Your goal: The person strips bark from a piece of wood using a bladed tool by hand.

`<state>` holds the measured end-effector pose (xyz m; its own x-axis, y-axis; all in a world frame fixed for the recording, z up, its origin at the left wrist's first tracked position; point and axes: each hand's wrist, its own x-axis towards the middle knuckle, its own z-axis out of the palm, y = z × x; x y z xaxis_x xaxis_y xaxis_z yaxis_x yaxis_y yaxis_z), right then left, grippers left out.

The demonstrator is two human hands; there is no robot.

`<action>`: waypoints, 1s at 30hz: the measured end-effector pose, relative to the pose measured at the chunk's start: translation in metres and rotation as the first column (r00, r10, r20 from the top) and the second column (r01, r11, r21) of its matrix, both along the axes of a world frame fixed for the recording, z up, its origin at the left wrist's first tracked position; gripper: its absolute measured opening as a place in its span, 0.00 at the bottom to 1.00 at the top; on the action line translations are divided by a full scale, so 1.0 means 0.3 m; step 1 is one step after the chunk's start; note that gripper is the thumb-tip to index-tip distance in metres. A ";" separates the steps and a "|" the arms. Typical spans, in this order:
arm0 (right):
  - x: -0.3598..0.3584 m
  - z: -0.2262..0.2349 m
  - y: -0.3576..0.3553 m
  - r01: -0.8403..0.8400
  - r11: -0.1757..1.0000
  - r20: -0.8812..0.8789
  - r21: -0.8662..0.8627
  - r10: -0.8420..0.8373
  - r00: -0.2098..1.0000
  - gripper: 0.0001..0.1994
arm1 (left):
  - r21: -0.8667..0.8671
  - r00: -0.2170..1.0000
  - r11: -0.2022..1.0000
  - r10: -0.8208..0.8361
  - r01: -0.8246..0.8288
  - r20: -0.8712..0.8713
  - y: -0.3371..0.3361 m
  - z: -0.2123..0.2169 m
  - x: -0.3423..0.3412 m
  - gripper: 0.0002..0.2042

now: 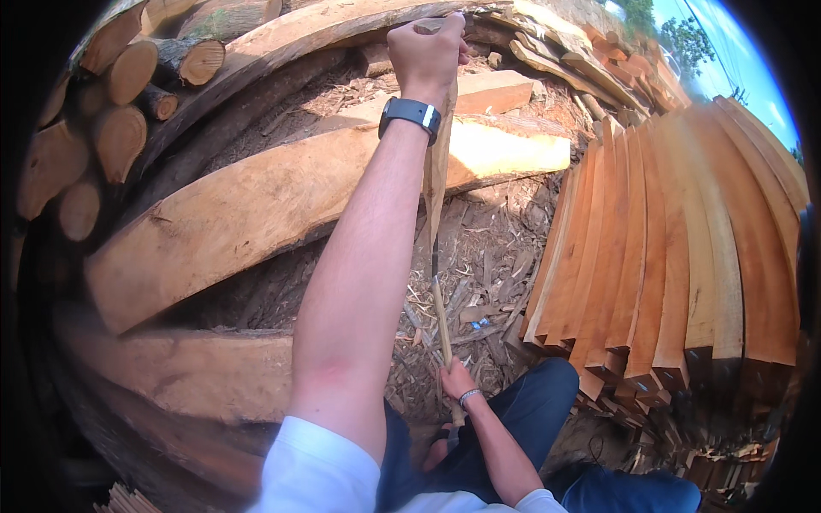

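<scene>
I have the left hand [425,53] stretched far out toward the top of my view, its fingers curled closed around the upper end of a long, narrow strip of wood [435,171]. The strip runs down, with a dark stretch midway, to the right hand [458,380], whose fingers are wrapped around its lower part, near the person's legs.

For writing, I check the black wristwatch [410,119] on the left wrist and the blue-and-white scrap [480,323] on the bark-strewn ground [500,248]; both are too small for me to read. A bracelet [469,396] circles the right wrist. Beyond the left forearm lies a rough-sawn slab [248,201], with cut logs [120,141] farther left; stacked planks [658,239] fill my right.
</scene>
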<state>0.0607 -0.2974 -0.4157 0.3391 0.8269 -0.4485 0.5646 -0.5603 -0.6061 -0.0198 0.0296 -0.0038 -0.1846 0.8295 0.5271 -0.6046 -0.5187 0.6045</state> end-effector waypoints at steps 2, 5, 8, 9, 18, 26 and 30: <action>0.006 -0.011 -0.005 -0.012 0.998 0.006 -0.056 0.013 1.000 0.18 | -0.009 1.000 1.000 -0.010 0.010 0.011 -0.001 -0.018 0.007 0.10; 0.013 -0.066 -0.005 -0.049 0.998 0.086 0.036 0.046 0.995 0.18 | 0.017 0.999 0.999 0.037 -0.037 -0.040 -0.018 0.000 0.020 0.10; 0.007 -0.074 -0.004 -0.045 0.999 0.040 0.017 0.044 0.998 0.16 | 0.043 0.985 0.994 0.102 -0.097 -0.137 -0.023 -0.012 0.040 0.11; 0.019 -0.080 0.000 -0.072 0.997 0.052 0.000 0.072 0.996 0.16 | 0.039 0.986 0.996 0.090 -0.085 -0.137 -0.024 -0.012 0.044 0.11; -0.002 0.061 0.017 0.118 0.968 0.020 0.220 -0.126 0.992 0.16 | 0.063 0.924 0.978 0.207 -0.198 -0.320 -0.057 -0.015 0.008 0.15; -0.017 0.025 0.012 0.073 0.996 -0.049 0.046 -0.070 0.996 0.17 | 0.058 0.949 0.996 0.087 -0.073 -0.304 -0.080 0.002 0.022 0.14; 0.003 -0.036 -0.005 0.015 0.999 0.016 0.047 -0.016 1.000 0.16 | 0.021 0.961 1.000 0.022 -0.016 -0.276 -0.071 -0.003 0.026 0.14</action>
<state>0.0616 -0.2987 -0.4266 0.3587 0.8417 -0.4037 0.5661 -0.5400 -0.6229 -0.0120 0.0083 -0.0048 -0.0454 0.8167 0.5753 -0.4056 -0.5414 0.7365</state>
